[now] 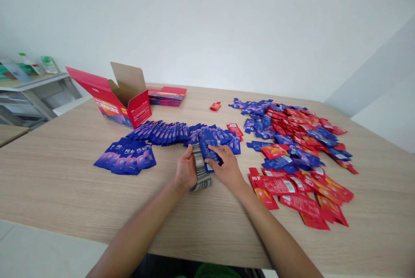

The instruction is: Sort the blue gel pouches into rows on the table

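Close to the table's front middle, my left hand (187, 170) is closed on a floppy strip with grey and black stripes (199, 164), whose exact kind I cannot make out. My right hand (225, 163) pinches a blue sachet (206, 144), held over the striped strip. Just behind both hands lies a long overlapping row of blue sachets (168, 133). To the left, a small fan of blue sachets (129, 157) with white lettering rests flat on the wood.
An open red carton (139, 109) stands at the back left, beside a stack of flat red and blue cartons (167, 96). Mixed red and blue sachets (292, 126) heap on the right, with red sachets (298, 196) nearer. One red sachet (215, 106) lies near the wall.
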### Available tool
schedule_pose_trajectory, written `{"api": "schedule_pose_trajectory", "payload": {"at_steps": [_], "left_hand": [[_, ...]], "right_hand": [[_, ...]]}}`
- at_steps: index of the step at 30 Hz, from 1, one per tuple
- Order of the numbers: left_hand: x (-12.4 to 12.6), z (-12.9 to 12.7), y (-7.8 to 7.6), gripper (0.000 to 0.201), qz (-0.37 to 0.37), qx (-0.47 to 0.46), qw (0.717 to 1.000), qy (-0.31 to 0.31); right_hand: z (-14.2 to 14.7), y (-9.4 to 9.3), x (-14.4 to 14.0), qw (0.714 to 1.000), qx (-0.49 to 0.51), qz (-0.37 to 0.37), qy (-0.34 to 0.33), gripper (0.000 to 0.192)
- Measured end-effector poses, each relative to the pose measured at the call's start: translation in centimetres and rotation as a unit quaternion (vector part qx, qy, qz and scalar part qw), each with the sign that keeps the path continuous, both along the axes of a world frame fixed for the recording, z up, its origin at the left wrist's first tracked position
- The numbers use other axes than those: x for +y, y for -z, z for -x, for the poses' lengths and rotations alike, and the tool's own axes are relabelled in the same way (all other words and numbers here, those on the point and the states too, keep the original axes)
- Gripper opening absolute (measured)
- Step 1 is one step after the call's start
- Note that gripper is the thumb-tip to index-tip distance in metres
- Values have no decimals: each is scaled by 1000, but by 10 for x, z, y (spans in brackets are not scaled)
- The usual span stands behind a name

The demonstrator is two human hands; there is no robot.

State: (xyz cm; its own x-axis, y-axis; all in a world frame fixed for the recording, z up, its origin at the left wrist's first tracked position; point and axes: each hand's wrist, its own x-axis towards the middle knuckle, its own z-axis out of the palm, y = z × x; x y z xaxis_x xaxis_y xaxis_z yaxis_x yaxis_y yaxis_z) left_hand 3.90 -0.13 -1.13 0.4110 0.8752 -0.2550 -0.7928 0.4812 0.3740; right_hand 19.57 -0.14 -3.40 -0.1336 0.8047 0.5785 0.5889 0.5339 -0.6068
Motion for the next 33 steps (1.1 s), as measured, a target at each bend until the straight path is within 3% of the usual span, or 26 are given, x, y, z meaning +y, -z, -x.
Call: {"api": "schedule_pose_trajectory", "payload": {"at_steps": [4, 8, 15, 23, 33], "left_hand": [[-7, -10, 6, 55, 20, 9, 999, 30], [-10, -15, 9, 50, 37, 18, 998, 53], [-10, -16, 7, 49, 32, 13, 999, 28], [2, 3, 3, 61, 4, -21, 1000, 13], [3, 8, -9, 64, 12, -7, 1000, -8]], "right_hand": [[-4, 2, 4, 999, 6, -5, 37, 40], [-10, 4, 8, 994, -61, -62, 69, 52], [-16, 5, 8, 981, -159, -57, -96, 47], [-16, -7, 0, 962, -229, -67, -130, 39], [1, -8, -12, 971, -186, -79, -126, 45]]}}
